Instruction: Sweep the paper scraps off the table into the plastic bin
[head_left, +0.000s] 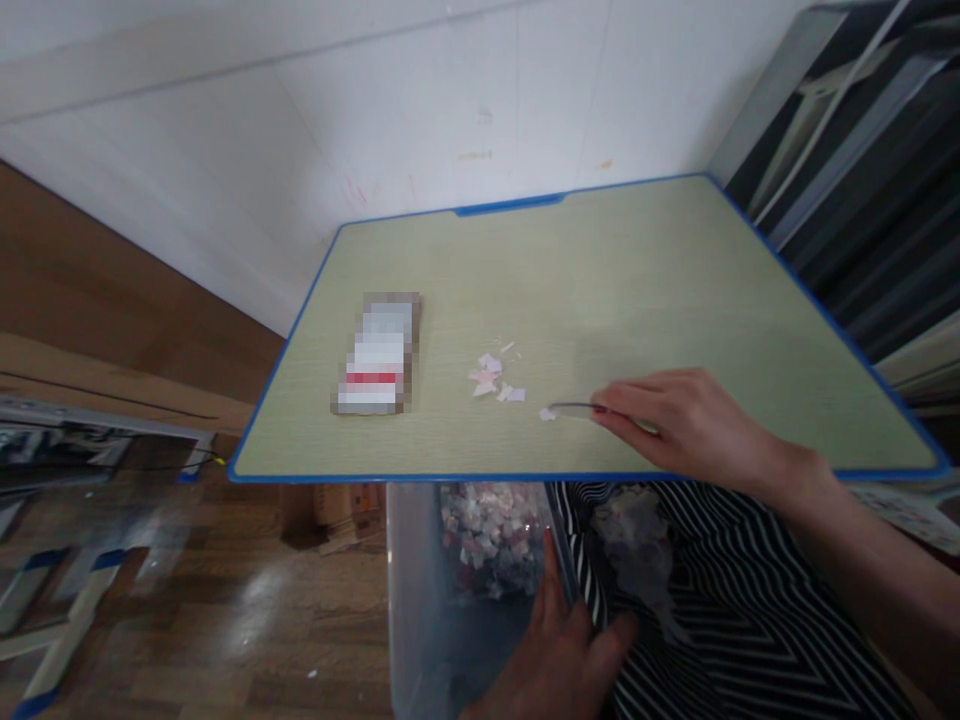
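Observation:
My right hand [675,420] is closed around tweezers [574,406] just above the tabletop. Their thin metal tip meets a small white paper scrap [548,413]; whether it is pinched I cannot tell. Left of the tip lies a loose little pile of white and pinkish paper scraps [486,376], with finer slivers behind it. Below the table's front edge, my left hand [559,640] grips the rim of a clear plastic bin [405,600], index finger stretched along it. Inside the bin is a mass of similar scraps [491,530], seemingly in clear plastic.
The pale green tabletop [637,270] has a blue edge and stands against a white wall [480,110]. A blurred-out flat white object with a red band [371,355] lies at its left. Striped cloth [735,580] covers my lap. A cardboard box [337,510] sits on the wooden floor.

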